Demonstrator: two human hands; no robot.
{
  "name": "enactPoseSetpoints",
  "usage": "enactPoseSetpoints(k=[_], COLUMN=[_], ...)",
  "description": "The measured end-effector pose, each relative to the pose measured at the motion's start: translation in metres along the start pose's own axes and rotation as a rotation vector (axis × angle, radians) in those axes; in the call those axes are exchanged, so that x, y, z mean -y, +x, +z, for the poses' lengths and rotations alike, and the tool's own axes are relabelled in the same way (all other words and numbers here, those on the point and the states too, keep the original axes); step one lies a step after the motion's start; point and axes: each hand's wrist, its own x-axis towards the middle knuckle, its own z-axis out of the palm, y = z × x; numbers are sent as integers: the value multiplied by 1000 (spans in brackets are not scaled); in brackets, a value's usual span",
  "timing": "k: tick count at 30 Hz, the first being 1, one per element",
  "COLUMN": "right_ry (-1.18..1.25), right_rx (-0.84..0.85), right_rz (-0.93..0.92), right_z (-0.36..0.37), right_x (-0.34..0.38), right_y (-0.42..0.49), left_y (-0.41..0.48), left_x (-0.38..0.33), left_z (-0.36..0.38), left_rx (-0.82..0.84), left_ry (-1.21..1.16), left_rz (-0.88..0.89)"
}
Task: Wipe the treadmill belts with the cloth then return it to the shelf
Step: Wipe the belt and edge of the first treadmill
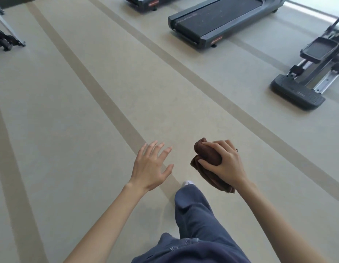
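My right hand (224, 162) grips a bunched dark brown cloth (206, 156), held in the air above the floor at lower centre. To its left my left hand (151, 166) hovers with fingers spread and holds nothing. A treadmill with a black belt (221, 18) stands far ahead at the top centre, well away from both hands. The rear end of a second treadmill (144, 3) shows at the top edge, left of the first. No shelf is in view.
The beige floor (70, 120) has darker stripes running away from me. An elliptical trainer (312, 73) stands at the right. Dark equipment (3, 40) sits at the far left edge. My leg in blue trousers (193, 215) steps forward below the hands.
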Motion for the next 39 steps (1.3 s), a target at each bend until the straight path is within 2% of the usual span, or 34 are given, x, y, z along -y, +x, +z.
enactPoseSetpoints(k=[10, 18, 25, 33, 39], right_ry=[-15, 0, -20, -63, -25], right_rx=[51, 58, 34, -52, -133], right_rz=[-86, -49, -39, -45, 18], right_z=[-45, -40, -25, -28, -17], right_x=[-80, -120, -156, -174, -194], right_y=[181, 263, 374, 547, 619], left_y=[181, 282, 405, 567, 650], left_x=[-1, 13, 57, 121, 150], left_z=[-32, -31, -38, -90, -109], left_rx=[-116, -80, -75, -130, -128], left_ry=[7, -1, 21, 39, 58], left_rz=[-47, -17, 34, 86, 129])
